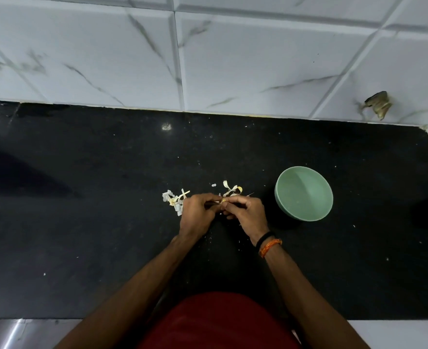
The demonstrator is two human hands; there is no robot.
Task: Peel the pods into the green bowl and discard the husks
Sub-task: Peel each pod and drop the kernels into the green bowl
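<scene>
A black countertop (107, 222) runs under white marbled wall tiles (233, 59). The green bowl (304, 193) stands right of the fingers, near but apart. The left hand (197, 214) and right hand (248, 214) meet, curled fingertips pinching a small pale pod (222, 200) between them. Husks (174, 199) lie just left of and beyond the fingers.

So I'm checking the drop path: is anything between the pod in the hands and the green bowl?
Nothing visible: bare black counter separates the pod, pinched by both hands, from the green bowl to their right.
</scene>
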